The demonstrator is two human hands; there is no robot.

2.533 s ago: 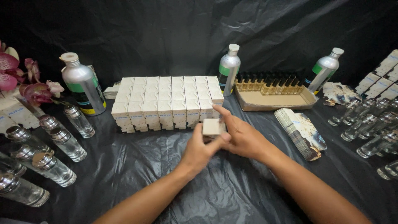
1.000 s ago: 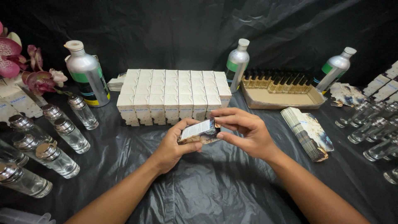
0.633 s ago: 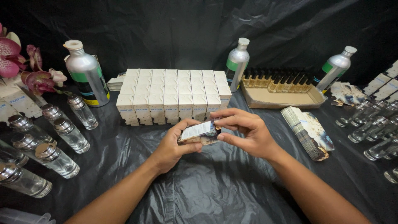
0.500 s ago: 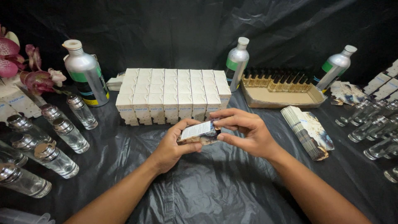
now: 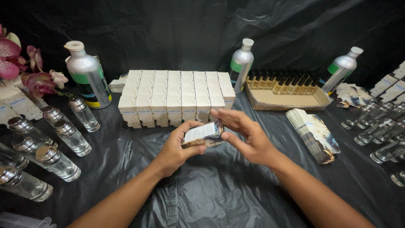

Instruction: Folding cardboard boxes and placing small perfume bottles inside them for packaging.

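Here, left hand point(image 5: 175, 150) clasps small printed carton point(image 5: 201, 133); right hand point(image 5: 244, 137) fingers spread beside it.

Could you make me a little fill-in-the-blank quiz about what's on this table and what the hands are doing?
1. The left hand holds a small printed ____ above the black sheet.
2. The right hand has its fingers ____ beside that item.
3. The block of cream boxes stands ____ the hands.
4. The flat printed sleeves lie on the person's ____ side.

Missing words: box; open; behind; right

small box point(image 5: 201, 134): white label, mottled brown print | boxes point(image 5: 176, 98) behind it: cream | cloth point(image 5: 219, 190): black
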